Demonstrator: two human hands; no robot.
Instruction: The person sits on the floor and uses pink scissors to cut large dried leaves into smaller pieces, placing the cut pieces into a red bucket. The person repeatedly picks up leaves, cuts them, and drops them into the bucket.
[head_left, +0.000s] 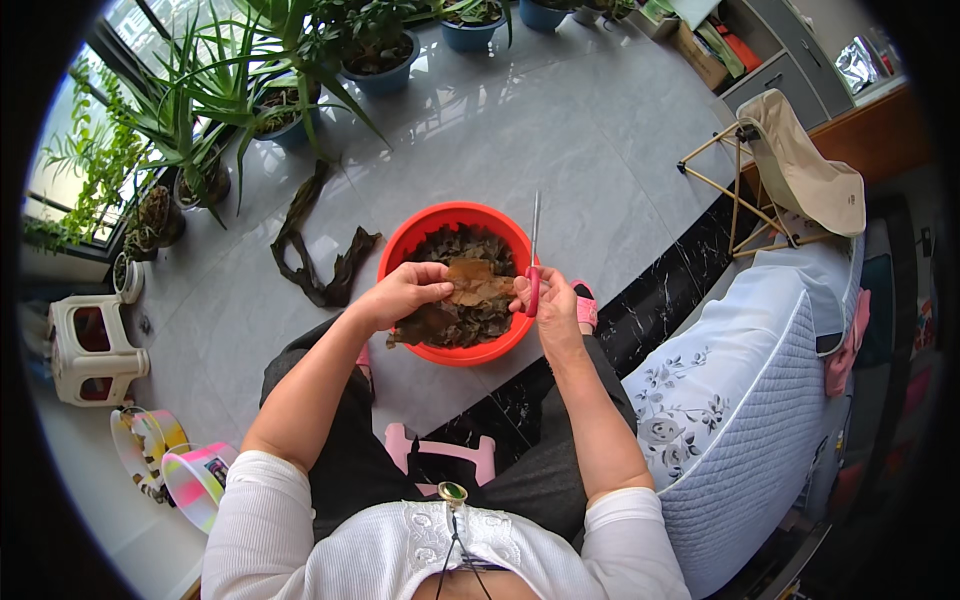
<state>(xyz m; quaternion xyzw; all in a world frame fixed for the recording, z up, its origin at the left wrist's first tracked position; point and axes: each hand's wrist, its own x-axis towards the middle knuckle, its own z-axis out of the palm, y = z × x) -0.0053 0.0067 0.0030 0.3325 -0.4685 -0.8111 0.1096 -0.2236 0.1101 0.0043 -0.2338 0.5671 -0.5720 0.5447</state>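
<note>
A red plastic basin (397, 240) on the tiled floor holds many dark, crinkled pieces of what looks like dried seaweed (480, 322). Above it, my left hand (409, 291) pinches a brown, translucent sheet of the same material (472, 279) between thumb and fingers. The sheet spans to my right hand (546, 300), whose fingertips meet its right edge. Pink-handled scissors (533, 285) are in my right hand too, their blades pointing away from me and apparently together. A long, dark strip of seaweed (300, 266) lies curled on the floor left of the basin.
Potted aloe plants (289, 135) and other pots line the window side. At left are a white plastic stool (97, 349) and colourful buckets (199, 480). On the right stand a folding chair (802, 165) and a quilted, cloth-covered seat (720, 420). Pink slippers (587, 309) flank the basin.
</note>
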